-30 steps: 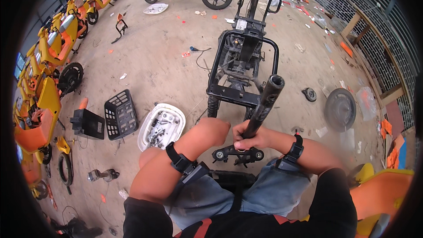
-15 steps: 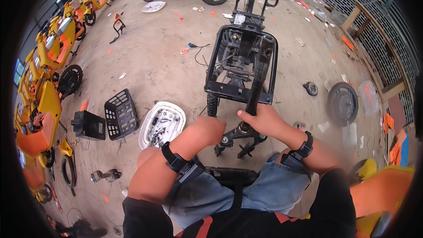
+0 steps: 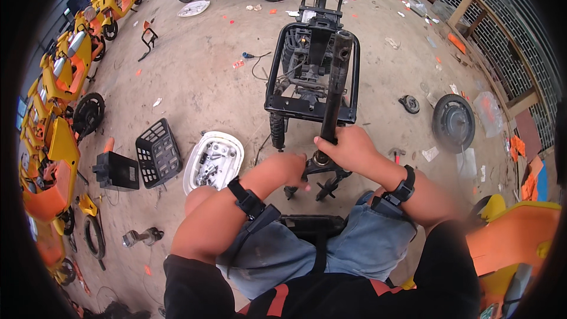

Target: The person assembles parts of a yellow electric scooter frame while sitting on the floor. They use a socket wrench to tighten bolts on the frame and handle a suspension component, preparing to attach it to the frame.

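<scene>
A front fork (image 3: pixel 335 97) with a long dark steering tube stands tilted in front of me, its lower legs between my knees. My right hand (image 3: pixel 349 147) is closed round the lower end of the tube, just above the metal ring and fork crown (image 3: pixel 322 164). Beside the crown's left side is my left hand (image 3: pixel 282 170), its fingers curled in and one fingertip showing below. Whatever that hand holds, if anything, is hidden behind it. Just beyond stands a stripped black scooter frame (image 3: pixel 310 106) with a rectangular front rack and a tyre below.
On the left lie a white tray (image 3: pixel 238 149) of small metal parts, a black basket (image 3: pixel 159 153) and a black box (image 3: pixel 116 170). A wheel (image 3: pixel 453 123), a hammer (image 3: pixel 397 154) and a round black part (image 3: pixel 409 104) lie right. Yellow scooters (image 3: pixel 71 71) line the left side.
The view has shifted a little, and the fork and frame sit further left in it. My left hand has turned, with a fingertip now showing below it. My right hand keeps its grip.
</scene>
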{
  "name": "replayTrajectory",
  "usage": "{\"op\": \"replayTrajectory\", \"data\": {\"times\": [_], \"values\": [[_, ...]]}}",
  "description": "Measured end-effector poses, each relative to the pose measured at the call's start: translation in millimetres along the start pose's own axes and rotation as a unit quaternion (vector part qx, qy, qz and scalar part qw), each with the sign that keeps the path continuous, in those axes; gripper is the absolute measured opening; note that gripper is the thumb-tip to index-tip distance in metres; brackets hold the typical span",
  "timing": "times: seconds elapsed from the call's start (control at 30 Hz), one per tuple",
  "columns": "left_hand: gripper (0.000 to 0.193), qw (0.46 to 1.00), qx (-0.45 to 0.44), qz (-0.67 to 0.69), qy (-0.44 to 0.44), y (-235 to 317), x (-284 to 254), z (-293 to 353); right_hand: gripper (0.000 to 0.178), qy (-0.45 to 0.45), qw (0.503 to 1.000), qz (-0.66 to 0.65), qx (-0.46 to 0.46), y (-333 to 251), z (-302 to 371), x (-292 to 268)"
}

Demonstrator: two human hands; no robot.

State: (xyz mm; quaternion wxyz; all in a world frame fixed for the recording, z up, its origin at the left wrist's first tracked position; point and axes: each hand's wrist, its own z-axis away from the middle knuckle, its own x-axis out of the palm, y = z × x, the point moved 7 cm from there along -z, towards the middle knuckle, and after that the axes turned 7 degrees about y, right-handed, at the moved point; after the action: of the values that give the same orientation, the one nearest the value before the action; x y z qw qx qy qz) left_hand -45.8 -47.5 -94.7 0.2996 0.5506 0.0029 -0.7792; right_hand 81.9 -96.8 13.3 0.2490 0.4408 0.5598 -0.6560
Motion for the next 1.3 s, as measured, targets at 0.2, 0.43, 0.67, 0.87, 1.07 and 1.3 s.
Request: {"op": "replayTrajectory", "data": {"times": [0.2,0.43,0.67,0.87,1.07,1.3], "values": [[0.078,0.991,-0.029,0.122,0.051,4.5,41.1,0.2,0.051,0.007,0.999,0.016,-0.032,2.7,10.0,5.7],[0.071,0.984,-0.023,0.143,0.100,8.0,41.3,10.2,0.054,-0.010,0.997,0.038,-0.066,-3.0,18.6,8.1],[0.077,0.983,-0.022,0.149,0.105,7.4,24.3,20.1,0.053,0.001,0.996,0.039,-0.084,-14.0,27.3,-2.2],[0.080,0.984,-0.008,0.141,0.113,-20.4,23.4,0.8,0.053,0.041,0.992,0.066,-0.104,-19.2,12.5,2.7],[0.075,0.986,-0.027,0.117,0.119,-44.3,10.1,-13.7,0.056,0.009,0.992,0.112,-0.062,-25.1,12.0,-0.5],[0.066,0.991,-0.041,0.053,0.119,-49.1,17.6,-37.7,0.052,-0.067,0.986,0.135,-0.065,22.2,37.4,-6.3]]}}
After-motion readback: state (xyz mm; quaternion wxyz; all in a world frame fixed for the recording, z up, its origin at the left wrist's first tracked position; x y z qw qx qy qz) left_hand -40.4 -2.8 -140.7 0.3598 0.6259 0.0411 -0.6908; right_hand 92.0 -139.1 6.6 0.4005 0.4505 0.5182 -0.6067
